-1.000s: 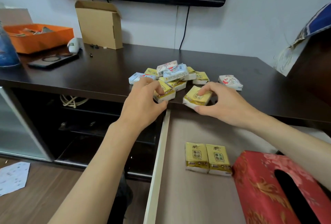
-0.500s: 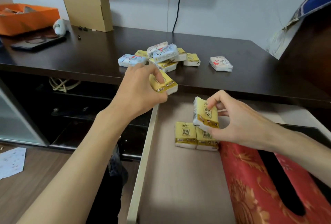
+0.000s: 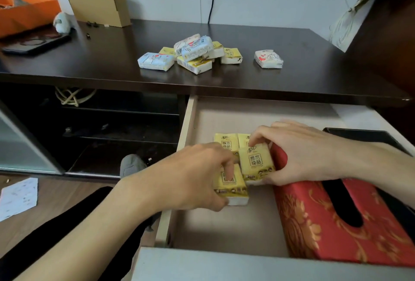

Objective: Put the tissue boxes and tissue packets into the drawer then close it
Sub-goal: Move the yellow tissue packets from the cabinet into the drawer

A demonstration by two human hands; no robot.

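Our left hand [image 3: 193,177] is closed around a small yellow plastic-wrapped tissue packet [image 3: 231,187], forefinger pressed on its top face, thumb under its near edge, lowering it onto the pale drawer floor. Our right hand [image 3: 301,152] pinches a second yellow packet with printed characters [image 3: 257,161] by its far and near edges, tilted up, its lower edge close to the first one. Just behind them lie two more yellow packets side by side [image 3: 226,142], flat on the floor of the open light-wood drawer [image 3: 224,224]. To the right, touching our right palm, sits the red fabric-covered tissue box with gold pattern [image 3: 325,217].

The risk we see is crowding: both packets arrive at one spot, so one may ride up on the other or on the pair behind and sit crooked. The wrappers look slick, and letting go too early could let one slide askew. The tilted packet could also catch against the red box.

On the dark wooden desktop [image 3: 112,60] a heap of yellow, blue and white packets [image 3: 195,54] waits, and one white packet with red print [image 3: 268,58] lies apart; a loose stack in the drawer would leave less room for these and might foul it on closing.
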